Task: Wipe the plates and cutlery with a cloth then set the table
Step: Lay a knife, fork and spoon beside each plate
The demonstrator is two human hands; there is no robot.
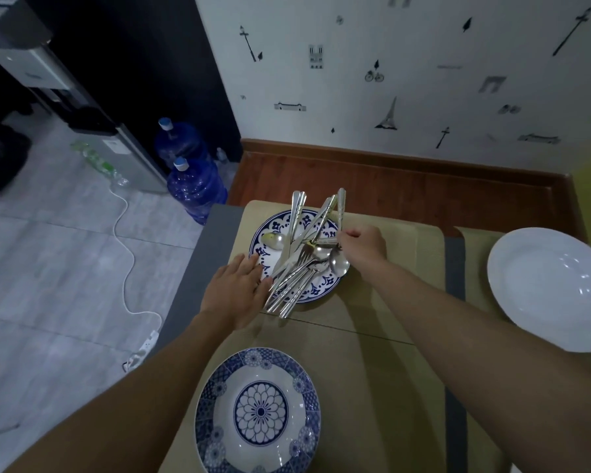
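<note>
A blue-patterned plate (321, 288) at the table's far left carries a heap of steel cutlery (297, 264): spoons, forks and knives. My left hand (236, 288) lies flat with straight fingers on that plate's near-left rim, touching the handles. My right hand (362, 245) curls its fingers round a spoon (339, 264) at the plate's right side. A second blue-and-white plate (215, 448) sits close to me. A plain white plate (553, 288) lies at the right. No cloth is in view.
Beige placemats (389, 336) cover the grey table; a wooden ledge (406, 179) runs along the wall behind. Left of the table, on the tiled floor, stand two blue water jugs (195, 189), a dispenser (123, 138) and a white cable with a power strip (144, 346).
</note>
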